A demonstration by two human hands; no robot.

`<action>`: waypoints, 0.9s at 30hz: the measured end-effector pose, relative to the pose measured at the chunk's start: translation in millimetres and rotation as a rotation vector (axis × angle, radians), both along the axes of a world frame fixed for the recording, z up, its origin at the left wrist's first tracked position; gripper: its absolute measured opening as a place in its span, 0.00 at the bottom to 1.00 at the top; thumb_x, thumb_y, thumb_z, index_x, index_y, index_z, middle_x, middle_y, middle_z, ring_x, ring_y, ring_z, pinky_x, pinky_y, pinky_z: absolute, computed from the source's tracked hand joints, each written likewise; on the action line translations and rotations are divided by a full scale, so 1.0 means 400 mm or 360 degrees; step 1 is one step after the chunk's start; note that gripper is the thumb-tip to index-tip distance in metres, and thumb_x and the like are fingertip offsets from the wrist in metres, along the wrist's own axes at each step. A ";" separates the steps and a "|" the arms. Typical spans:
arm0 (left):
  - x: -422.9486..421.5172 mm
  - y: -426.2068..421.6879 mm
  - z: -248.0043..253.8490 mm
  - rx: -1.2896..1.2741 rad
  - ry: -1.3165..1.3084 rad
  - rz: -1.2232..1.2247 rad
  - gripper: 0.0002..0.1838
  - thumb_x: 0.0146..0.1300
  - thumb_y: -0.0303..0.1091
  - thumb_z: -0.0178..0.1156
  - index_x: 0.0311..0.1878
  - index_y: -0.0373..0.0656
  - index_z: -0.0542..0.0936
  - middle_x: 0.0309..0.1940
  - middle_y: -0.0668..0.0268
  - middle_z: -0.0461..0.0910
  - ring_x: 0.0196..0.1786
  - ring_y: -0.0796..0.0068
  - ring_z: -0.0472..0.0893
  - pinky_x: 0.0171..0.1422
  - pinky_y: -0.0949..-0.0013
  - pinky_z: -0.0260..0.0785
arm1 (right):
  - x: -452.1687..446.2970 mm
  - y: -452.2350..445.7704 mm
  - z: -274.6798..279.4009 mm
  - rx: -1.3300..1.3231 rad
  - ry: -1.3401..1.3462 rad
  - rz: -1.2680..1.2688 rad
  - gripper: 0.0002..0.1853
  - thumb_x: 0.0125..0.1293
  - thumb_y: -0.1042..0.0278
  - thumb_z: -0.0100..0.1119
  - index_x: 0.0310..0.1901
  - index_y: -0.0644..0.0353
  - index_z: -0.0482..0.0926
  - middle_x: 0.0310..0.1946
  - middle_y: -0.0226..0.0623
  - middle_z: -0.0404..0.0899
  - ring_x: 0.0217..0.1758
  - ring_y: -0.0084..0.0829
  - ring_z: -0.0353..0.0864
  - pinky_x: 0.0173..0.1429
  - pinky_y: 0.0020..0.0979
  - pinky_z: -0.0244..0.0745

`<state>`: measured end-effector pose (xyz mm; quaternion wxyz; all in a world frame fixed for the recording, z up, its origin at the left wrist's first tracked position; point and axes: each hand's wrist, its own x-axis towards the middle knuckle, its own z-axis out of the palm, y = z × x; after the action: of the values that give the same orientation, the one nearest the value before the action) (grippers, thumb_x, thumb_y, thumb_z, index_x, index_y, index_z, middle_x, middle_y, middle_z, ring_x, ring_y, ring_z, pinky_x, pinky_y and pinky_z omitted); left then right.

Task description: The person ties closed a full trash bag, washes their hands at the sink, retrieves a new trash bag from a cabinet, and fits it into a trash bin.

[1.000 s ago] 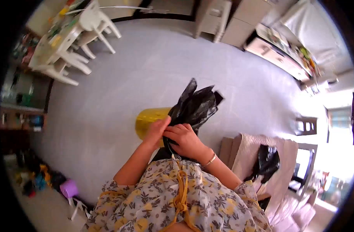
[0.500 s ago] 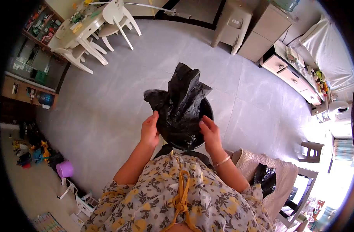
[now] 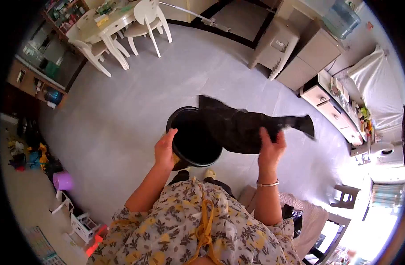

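Note:
My left hand (image 3: 166, 148) grips the left rim of a round bin (image 3: 196, 137) with a black rim and dark inside, held in front of my body. My right hand (image 3: 272, 148) is closed on a black plastic bag (image 3: 240, 128), off to the right of the bin. The bag stretches sideways, its left part lying over the bin's right rim and its right end flaring out past my fingers. A bracelet is round my right wrist.
White chairs (image 3: 147, 20) and a table (image 3: 109, 26) stand at upper left. A stool (image 3: 275, 46), cabinet (image 3: 311, 55) and drawer unit (image 3: 333, 110) line the upper right. A covered seat (image 3: 311, 216) with another black bag (image 3: 293, 217) is at lower right. A purple bin (image 3: 62, 181) is left.
The black bag has moved from above the bin out to the right with my right hand, uncovering the bin's opening. My left hand has closed on the bin's rim.

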<state>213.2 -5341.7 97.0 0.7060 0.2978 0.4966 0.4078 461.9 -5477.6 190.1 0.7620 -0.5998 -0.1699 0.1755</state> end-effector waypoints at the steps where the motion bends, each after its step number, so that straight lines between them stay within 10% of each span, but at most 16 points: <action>1: 0.001 -0.001 0.000 0.0075 0.0026 -0.0025 0.24 0.63 0.46 0.62 0.53 0.35 0.79 0.48 0.66 0.80 0.49 0.78 0.77 0.56 0.69 0.69 | -0.031 0.017 -0.003 -0.0264 -0.0222 0.0172 0.08 0.59 0.75 0.63 0.40 0.66 0.79 0.36 0.32 0.83 0.37 0.24 0.79 0.46 0.29 0.75; 4: 0.025 -0.046 0.086 0.0211 0.0450 -0.0351 0.22 0.63 0.45 0.62 0.54 0.38 0.79 0.44 0.68 0.81 0.43 0.81 0.77 0.42 0.71 0.70 | -0.166 0.076 -0.017 -0.0891 -0.0479 0.0764 0.11 0.54 0.73 0.67 0.38 0.66 0.79 0.36 0.38 0.82 0.40 0.30 0.79 0.48 0.32 0.74; 8: 0.045 -0.090 0.078 0.0238 0.0089 -0.0414 0.14 0.66 0.40 0.58 0.44 0.39 0.82 0.33 0.68 0.81 0.31 0.82 0.77 0.30 0.75 0.63 | -0.267 0.103 -0.211 -0.0265 -0.0758 0.1348 0.16 0.57 0.74 0.61 0.49 0.64 0.75 0.44 0.38 0.80 0.46 0.30 0.78 0.53 0.30 0.72; 9: 0.030 -0.063 0.065 0.0292 0.0173 -0.0574 0.11 0.67 0.34 0.57 0.39 0.34 0.82 0.30 0.67 0.81 0.29 0.80 0.77 0.33 0.74 0.67 | -0.269 0.099 -0.199 0.0008 0.0572 0.1539 0.19 0.59 0.74 0.62 0.52 0.64 0.73 0.49 0.37 0.78 0.48 0.32 0.78 0.52 0.31 0.73; 10: 0.020 -0.061 0.053 0.0290 0.0174 -0.0566 0.11 0.67 0.34 0.57 0.39 0.34 0.82 0.30 0.67 0.81 0.29 0.80 0.77 0.33 0.74 0.67 | -0.259 0.102 -0.172 -0.0087 0.0538 0.1639 0.17 0.62 0.77 0.56 0.54 0.65 0.73 0.49 0.34 0.78 0.48 0.31 0.78 0.53 0.30 0.73; 18: -0.030 0.014 0.019 -0.0161 -0.0063 -0.0085 0.10 0.66 0.30 0.58 0.39 0.31 0.80 0.32 0.64 0.81 0.33 0.74 0.79 0.39 0.70 0.73 | -0.143 0.048 -0.140 -0.0264 0.0729 0.0393 0.12 0.61 0.80 0.51 0.47 0.67 0.77 0.40 0.37 0.80 0.41 0.28 0.80 0.46 0.28 0.76; 22: -0.101 0.075 -0.071 -0.0178 -0.0056 0.0133 0.11 0.63 0.31 0.60 0.42 0.31 0.79 0.37 0.61 0.80 0.37 0.71 0.79 0.43 0.68 0.73 | 0.000 -0.042 -0.019 -0.0091 -0.0381 -0.0378 0.13 0.57 0.82 0.51 0.44 0.67 0.78 0.36 0.35 0.80 0.37 0.26 0.78 0.46 0.25 0.74; 27: -0.093 0.075 -0.110 0.0163 0.0238 -0.0213 0.18 0.60 0.33 0.62 0.52 0.35 0.78 0.43 0.61 0.79 0.46 0.71 0.77 0.55 0.67 0.68 | 0.000 -0.036 0.153 -0.0449 -0.0926 -0.0418 0.16 0.54 0.84 0.49 0.44 0.67 0.81 0.35 0.33 0.81 0.37 0.23 0.78 0.46 0.24 0.74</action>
<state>176.1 -5311.6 52.9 0.6766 0.3956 0.5053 0.3611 461.8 -5492.0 251.3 0.6073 -0.7408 -0.2754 -0.0804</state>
